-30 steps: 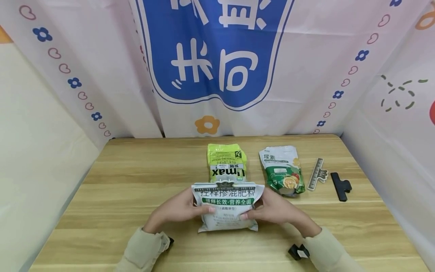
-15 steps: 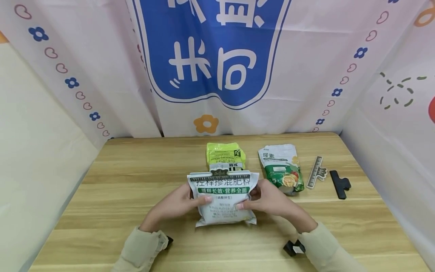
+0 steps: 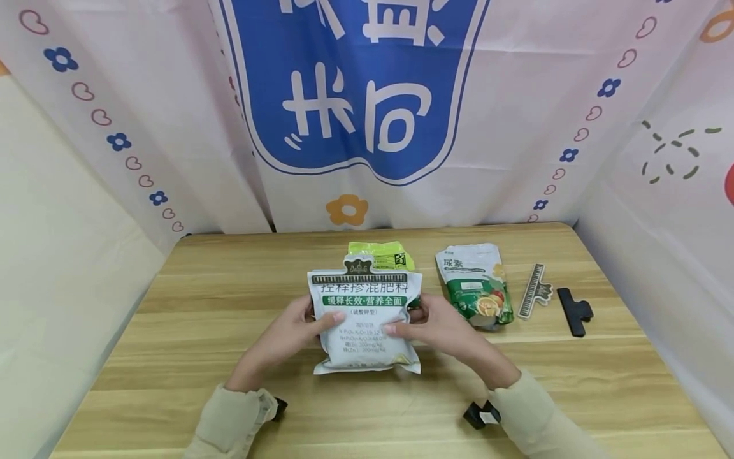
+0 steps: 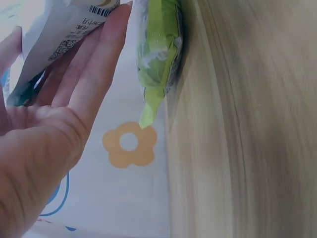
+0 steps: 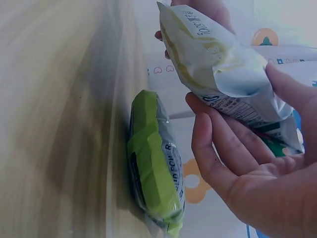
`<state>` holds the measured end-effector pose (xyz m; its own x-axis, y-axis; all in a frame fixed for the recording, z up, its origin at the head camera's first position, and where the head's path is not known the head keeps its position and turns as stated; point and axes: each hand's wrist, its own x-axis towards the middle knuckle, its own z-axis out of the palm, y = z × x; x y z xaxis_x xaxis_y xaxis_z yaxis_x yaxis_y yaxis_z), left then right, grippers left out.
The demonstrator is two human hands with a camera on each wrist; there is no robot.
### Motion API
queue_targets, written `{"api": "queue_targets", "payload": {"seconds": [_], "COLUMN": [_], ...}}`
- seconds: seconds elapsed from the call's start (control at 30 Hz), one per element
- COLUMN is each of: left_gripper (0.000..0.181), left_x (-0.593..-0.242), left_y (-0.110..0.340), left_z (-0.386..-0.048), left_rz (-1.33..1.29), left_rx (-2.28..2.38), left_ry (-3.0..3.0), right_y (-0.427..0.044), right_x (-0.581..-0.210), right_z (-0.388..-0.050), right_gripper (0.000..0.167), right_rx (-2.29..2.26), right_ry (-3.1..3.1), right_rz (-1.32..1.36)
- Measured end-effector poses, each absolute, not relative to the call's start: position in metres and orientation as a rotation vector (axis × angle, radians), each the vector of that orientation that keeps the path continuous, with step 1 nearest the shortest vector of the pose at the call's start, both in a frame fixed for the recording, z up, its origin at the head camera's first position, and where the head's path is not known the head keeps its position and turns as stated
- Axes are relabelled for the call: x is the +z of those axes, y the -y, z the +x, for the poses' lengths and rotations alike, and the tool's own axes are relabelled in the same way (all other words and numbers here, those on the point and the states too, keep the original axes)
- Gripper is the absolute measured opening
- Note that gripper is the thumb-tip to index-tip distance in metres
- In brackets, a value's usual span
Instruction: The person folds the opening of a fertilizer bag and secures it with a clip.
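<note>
A white fertilizer bag [image 3: 367, 347] with green and dark print is held up off the table in the head view. Across its folded top sits a clip [image 3: 358, 268] with a ruler-like bar and dark ornate handle. My left hand [image 3: 292, 335] grips the bag's left side, thumb on the front, fingers behind. On the opposite side my right hand [image 3: 438, 328] holds it the same way. The right wrist view shows the bag's underside [image 5: 223, 64] resting over my right fingers. Behind the bag lies a yellow-green bag [image 3: 373, 252], partly hidden.
On the wooden table [image 3: 201, 306], a white-and-green bag [image 3: 470, 280] lies to the right. Beside it are a loose ruler-patterned clip [image 3: 534, 293] and a black clip [image 3: 575, 312]. A printed cloth [image 3: 504, 140] hangs behind the table's far edge.
Both hands have raised the white bag and shifted it slightly left, turning its front more toward the head camera. More of the yellow-green bag is now covered.
</note>
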<state>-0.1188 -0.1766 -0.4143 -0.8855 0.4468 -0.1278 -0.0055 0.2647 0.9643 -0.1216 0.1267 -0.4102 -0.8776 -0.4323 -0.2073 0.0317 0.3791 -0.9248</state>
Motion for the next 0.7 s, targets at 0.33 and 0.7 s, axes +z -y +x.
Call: {"api": "queue_targets", "payload": {"seconds": [0.33, 0.7], "left_gripper": [0.043, 0.048], "left_x": [-0.412, -0.406], "left_y": [0.186, 0.197], "left_z": [-0.125, -0.132], "left_rz": [0.312, 0.185], "left_rx": [1.667, 1.677], "left_ry": [-2.237, -2.291], "right_y": [-0.112, -0.086], "right_x": [-0.403, -0.401], "right_z": [-0.129, -0.137], "right_gripper": [0.047, 0.08], "right_rx": [-1.497, -1.698], "right_ry": [-2.269, -2.107], "right_rz": [-0.264, -0.187]}}
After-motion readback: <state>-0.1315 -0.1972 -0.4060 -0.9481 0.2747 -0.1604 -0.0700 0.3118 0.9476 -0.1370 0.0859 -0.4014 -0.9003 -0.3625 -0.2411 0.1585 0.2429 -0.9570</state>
